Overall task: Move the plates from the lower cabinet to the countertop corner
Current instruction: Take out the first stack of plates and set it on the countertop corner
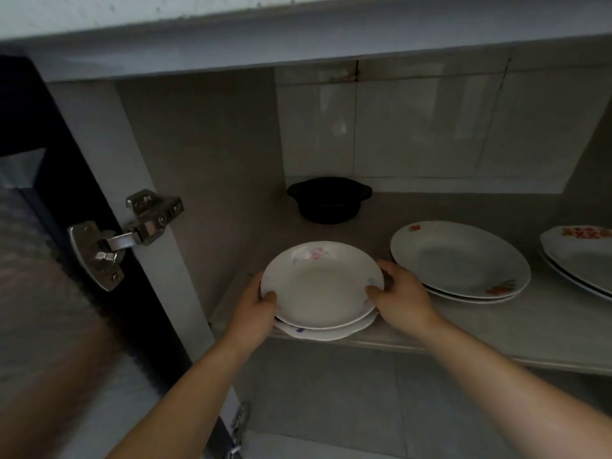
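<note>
A small stack of white plates (321,286) with a faint pink flower print sits at the front left of the cabinet shelf (496,339). My left hand (256,306) grips the stack's left rim, thumb on top. My right hand (399,293) holds the right rim the same way. A scalloped plate shows under the top one. To the right lies a second stack of larger white plates (460,260) with orange flowers. A third stack (579,256) is cut off by the right edge.
A black two-handled pot (329,200) stands at the back of the shelf behind the gripped stack. The cabinet door (49,260) hangs open on the left, with metal hinges (126,233). The countertop's underside (298,44) runs overhead.
</note>
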{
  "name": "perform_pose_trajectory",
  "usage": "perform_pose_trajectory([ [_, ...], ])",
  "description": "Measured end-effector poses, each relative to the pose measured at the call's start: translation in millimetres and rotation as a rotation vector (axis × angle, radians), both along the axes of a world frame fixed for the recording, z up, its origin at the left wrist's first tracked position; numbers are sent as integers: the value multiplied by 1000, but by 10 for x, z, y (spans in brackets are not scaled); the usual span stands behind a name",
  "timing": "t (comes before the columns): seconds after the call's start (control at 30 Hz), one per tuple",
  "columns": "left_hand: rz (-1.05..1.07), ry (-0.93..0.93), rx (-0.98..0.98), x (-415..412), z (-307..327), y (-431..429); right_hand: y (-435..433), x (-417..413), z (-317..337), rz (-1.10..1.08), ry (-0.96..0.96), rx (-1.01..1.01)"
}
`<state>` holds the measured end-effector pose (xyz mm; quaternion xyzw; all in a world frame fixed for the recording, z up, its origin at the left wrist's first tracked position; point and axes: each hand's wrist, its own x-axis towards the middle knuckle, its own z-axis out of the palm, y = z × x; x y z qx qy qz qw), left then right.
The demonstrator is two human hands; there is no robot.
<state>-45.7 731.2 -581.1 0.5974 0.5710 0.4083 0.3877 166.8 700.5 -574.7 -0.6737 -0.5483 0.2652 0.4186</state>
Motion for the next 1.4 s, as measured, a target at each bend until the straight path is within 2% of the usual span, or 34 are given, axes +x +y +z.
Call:
perform_pose_trajectory([
  [0.17,-24,23,-6,-31,-5,-68,-31,18,28,-8,-18,-62],
  [0.57,-41,-4,32,-30,28,-132,-108,-9,-12,-38,180,-42],
  [0.9,19,-90,-49,4,98,-148,-119,-29,25,-38,277,-42],
  [1.17,34,-75,-5,40,191,-429,-372,-10,42,-41,361,-54],
  [1.4,77,-78,9,50,257,-835,-791,3,154,-63,278,-33],
])
